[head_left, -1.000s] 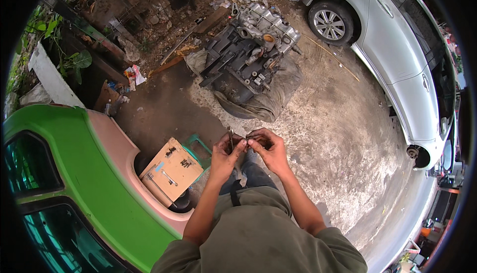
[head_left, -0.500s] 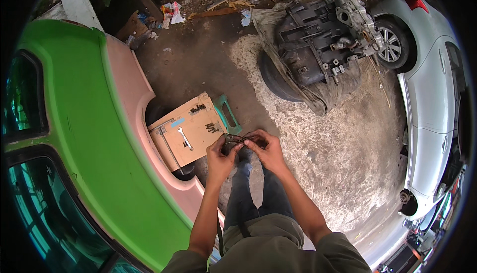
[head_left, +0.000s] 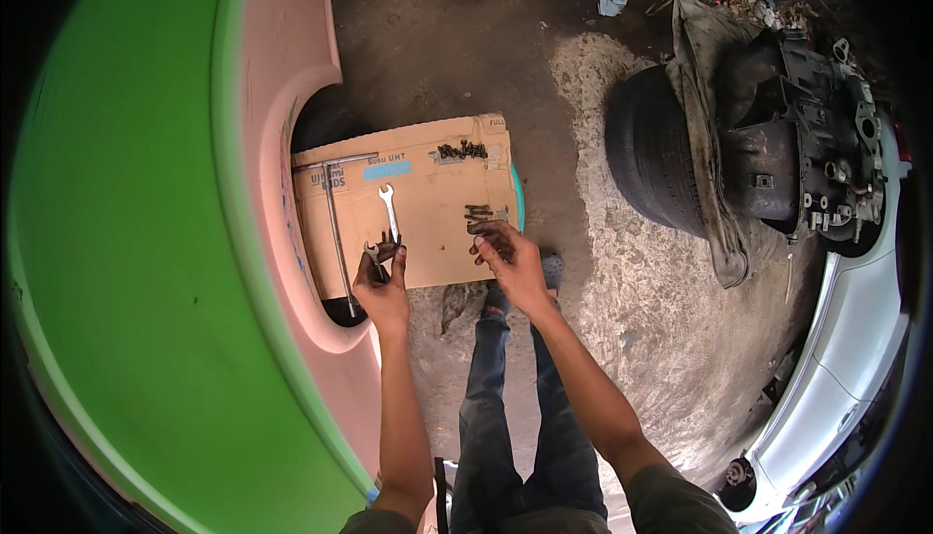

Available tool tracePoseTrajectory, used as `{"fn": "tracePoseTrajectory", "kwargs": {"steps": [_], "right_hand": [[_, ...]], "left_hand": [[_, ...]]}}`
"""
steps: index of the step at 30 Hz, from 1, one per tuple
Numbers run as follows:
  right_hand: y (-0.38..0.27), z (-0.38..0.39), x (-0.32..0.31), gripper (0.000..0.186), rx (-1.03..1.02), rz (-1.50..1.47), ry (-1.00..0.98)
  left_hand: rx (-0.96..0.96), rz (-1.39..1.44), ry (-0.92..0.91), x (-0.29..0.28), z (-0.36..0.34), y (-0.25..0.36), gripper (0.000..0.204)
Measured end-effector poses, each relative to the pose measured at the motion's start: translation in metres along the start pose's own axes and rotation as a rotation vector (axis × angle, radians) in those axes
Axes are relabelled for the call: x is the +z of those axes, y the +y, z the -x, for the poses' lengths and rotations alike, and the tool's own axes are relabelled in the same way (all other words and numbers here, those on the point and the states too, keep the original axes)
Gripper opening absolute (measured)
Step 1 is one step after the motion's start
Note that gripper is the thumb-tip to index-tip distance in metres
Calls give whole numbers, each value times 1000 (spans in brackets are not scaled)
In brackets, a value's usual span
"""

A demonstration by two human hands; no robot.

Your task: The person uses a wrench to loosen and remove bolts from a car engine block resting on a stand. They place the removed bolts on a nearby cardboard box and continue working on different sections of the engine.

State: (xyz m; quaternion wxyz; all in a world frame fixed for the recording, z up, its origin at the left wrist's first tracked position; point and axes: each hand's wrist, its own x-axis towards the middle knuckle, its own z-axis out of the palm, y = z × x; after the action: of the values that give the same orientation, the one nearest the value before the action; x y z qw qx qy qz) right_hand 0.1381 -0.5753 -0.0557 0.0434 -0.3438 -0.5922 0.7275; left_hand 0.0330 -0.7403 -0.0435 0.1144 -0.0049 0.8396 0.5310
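Note:
My left hand [head_left: 385, 291] is closed around a small dark open-ended wrench [head_left: 372, 253], its jaw showing above the fingers. A silver combination wrench [head_left: 390, 206] lies on the cardboard [head_left: 437, 264] just beyond that hand, its lower end reaching the fingertips. My right hand [head_left: 511, 264] hovers at the sheet's near right side with fingers curled together; anything small between them is hidden. Several bolts [head_left: 477, 212] lie in a row just past it, and a pile of dark bolts [head_left: 461, 150] sits farther back. A long T-shaped bar wrench [head_left: 335, 228] rests along the left side.
On the left stands a green car [head_left: 126, 223] with a pinkish unpainted wheel arch. A tire [head_left: 656, 150] with a cloth [head_left: 702, 126] supports a large engine or gearbox assembly [head_left: 777, 136] at the right. Beyond it is a silver car [head_left: 826, 340]. A green stool edge [head_left: 517, 196] shows under the cardboard.
My hands were together over my legs; now they are apart above the cardboard. The left has moved toward the silver wrench, the right near the bolt row. My view has shifted closer to the cardboard.

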Motion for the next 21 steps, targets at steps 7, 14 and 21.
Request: {"fn": "tracePoseTrajectory", "kwargs": {"steps": [7, 14, 21], "right_hand": [[42, -19, 37, 23, 23, 8, -121], [47, -22, 49, 23, 39, 27, -171], [42, -14, 39, 20, 19, 38, -141]], "left_hand": [[45, -109, 199, -17, -32, -87, 17], [-4, -60, 189, -12, -42, -124, 26], [15, -47, 170, -8, -38, -131, 22]]}}
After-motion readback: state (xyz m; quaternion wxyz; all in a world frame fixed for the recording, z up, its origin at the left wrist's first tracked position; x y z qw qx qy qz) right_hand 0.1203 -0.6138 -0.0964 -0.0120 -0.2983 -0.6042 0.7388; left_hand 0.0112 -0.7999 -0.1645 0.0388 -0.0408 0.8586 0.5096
